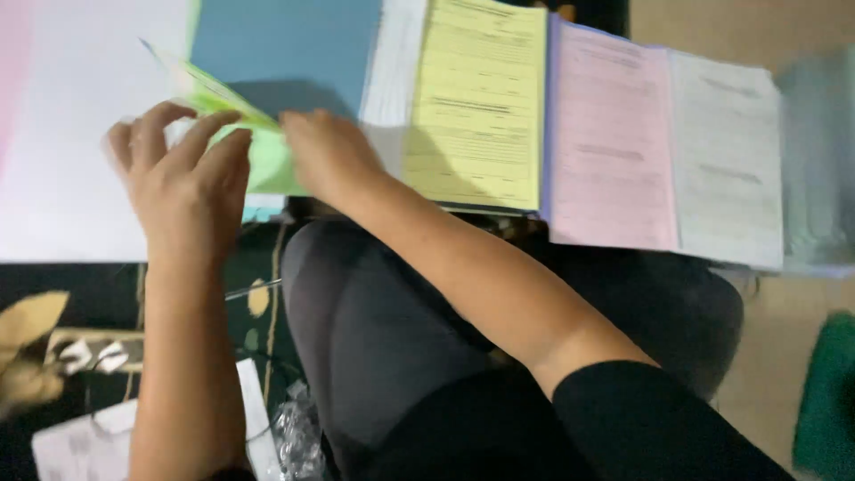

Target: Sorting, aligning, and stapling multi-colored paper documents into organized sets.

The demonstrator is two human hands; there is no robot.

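Right now both your hands meet on one green sheet [267,156] at the near edge of the papers. Your left hand [183,178] curls over its left side, fingers [200,134] bent down onto the paper; your right hand [325,151] pinches its right part, knuckles toward you. The sheet is lifted and folded or bent, one corner sticking up to the left, but your hands cover its middle, so you cannot tell how it is creased or whether more than one green sheet is there. The fingertips of your right hand are hidden under the hand itself.

Outward, the green sheet lies over a white sheet [80,160] and a blue sheet [285,49], both cut off by the top edge. To the right you have a row of printed forms, overlapping: one yellow form [476,107], one pink form [610,151], one white form [726,160]; their print is too blurred to read. A pale stack [815,160] beyond them runs out of view.

Your knee [374,330] in grey cloth fills the middle. At lower left, a white paper [89,445] and crumpled clear plastic [298,436] lie on a dark patterned rug [53,285]. One green object [828,392] is cut off at right.
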